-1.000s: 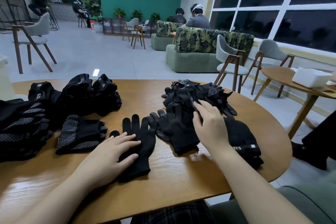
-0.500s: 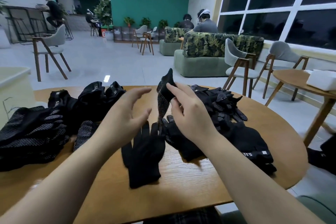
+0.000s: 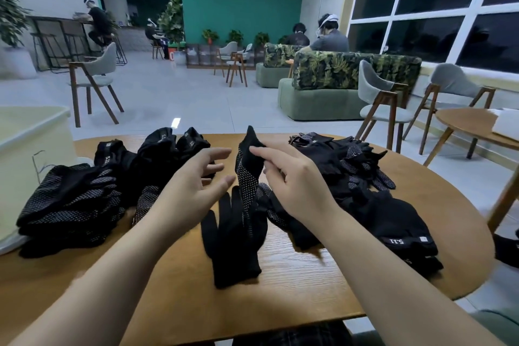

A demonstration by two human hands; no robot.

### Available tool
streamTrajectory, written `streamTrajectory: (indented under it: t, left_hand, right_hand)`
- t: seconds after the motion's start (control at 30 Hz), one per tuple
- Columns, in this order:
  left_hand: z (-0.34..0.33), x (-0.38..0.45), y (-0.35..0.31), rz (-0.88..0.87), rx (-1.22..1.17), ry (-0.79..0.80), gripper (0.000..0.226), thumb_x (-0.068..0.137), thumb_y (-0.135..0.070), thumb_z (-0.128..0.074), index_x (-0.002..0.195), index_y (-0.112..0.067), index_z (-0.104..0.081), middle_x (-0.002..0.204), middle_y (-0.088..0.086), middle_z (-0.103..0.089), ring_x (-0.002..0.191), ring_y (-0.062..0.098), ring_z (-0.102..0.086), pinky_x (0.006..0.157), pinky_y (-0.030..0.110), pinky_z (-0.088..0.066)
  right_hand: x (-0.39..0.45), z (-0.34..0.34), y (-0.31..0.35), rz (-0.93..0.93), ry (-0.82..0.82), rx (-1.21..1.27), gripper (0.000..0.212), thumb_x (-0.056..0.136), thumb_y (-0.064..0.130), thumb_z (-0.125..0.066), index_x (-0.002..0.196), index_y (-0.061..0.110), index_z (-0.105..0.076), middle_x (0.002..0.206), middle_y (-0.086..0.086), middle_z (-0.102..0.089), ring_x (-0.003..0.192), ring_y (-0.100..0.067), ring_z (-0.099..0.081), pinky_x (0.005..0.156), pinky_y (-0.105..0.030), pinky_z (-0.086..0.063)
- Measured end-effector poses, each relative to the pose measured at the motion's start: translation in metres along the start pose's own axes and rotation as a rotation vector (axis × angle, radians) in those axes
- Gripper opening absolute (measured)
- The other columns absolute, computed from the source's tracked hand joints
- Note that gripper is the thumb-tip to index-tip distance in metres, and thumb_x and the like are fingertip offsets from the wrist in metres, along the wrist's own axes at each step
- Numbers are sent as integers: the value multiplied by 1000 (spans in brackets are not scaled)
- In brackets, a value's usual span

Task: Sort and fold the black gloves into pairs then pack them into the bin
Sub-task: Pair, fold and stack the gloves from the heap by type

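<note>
My right hand (image 3: 295,180) pinches a black dotted glove (image 3: 248,166) by its cuff and holds it up over the round wooden table (image 3: 309,284). Its fingers hang down onto a plain black glove (image 3: 233,241) lying flat below. My left hand (image 3: 193,182) hovers just left of the raised glove, fingers spread, holding nothing. A loose heap of black gloves (image 3: 362,177) lies to the right. Folded dotted gloves (image 3: 70,205) are stacked at the left. The bin cannot be made out for certain.
More bundled black gloves (image 3: 157,149) sit at the table's far left. A pale cream object (image 3: 31,143) stands off the left edge. A second wooden table (image 3: 477,126) and chairs (image 3: 384,98) stand to the right. Several people sit in the background.
My right hand has lifted a dotted glove out of the heap. My left hand has risen off the flat glove and come up beside the raised one.
</note>
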State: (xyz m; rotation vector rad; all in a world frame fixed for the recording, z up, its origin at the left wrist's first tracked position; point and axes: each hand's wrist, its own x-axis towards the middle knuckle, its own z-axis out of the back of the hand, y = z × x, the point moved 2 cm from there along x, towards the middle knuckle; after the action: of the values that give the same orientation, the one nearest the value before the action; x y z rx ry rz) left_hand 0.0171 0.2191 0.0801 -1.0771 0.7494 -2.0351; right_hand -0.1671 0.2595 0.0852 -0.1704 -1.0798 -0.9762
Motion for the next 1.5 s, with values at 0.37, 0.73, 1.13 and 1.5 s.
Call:
streamTrajectory:
  t: [0.37, 0.73, 1.13, 1.5]
  left_hand:
    - [-32, -22, 43, -53, 266, 220, 27, 90, -22, -62, 108, -41, -56, 114, -32, -47, 107, -27, -36, 86, -4, -26]
    - [-47, -42, 88, -55, 306, 223, 33, 89, -23, -63, 95, -53, -52, 114, -34, -48, 113, -16, -43, 97, 13, -33]
    - [-49, -43, 96, -44, 312, 212, 29, 88, -24, -64, 88, -52, -57, 112, -35, -51, 112, -15, -44, 96, 15, -34]
    - [-47, -44, 94, -14, 301, 220, 19, 89, -29, -61, 91, -48, -61, 113, -34, -52, 112, -10, -47, 99, 24, -38]
  right_hand:
    - [-7, 48, -34, -74, -24, -192, 37, 90, 25, -48, 71, 6, -75, 87, -2, -72, 92, -13, -63, 87, -29, -49]
    - [-45, 41, -103, -540, 314, -344, 39, 94, 31, -51, 73, -1, -61, 81, -13, -62, 80, -26, -57, 77, -44, -48]
    - [-40, 29, -154, -823, 587, -535, 42, 99, 36, -40, 140, 30, -47, 156, 1, -26, 143, -23, -22, 112, -42, -25]
    - [-42, 47, -143, -801, 287, -656, 50, 100, 31, -40, 144, 8, -35, 154, -5, -27, 138, -25, -29, 108, -38, -29]
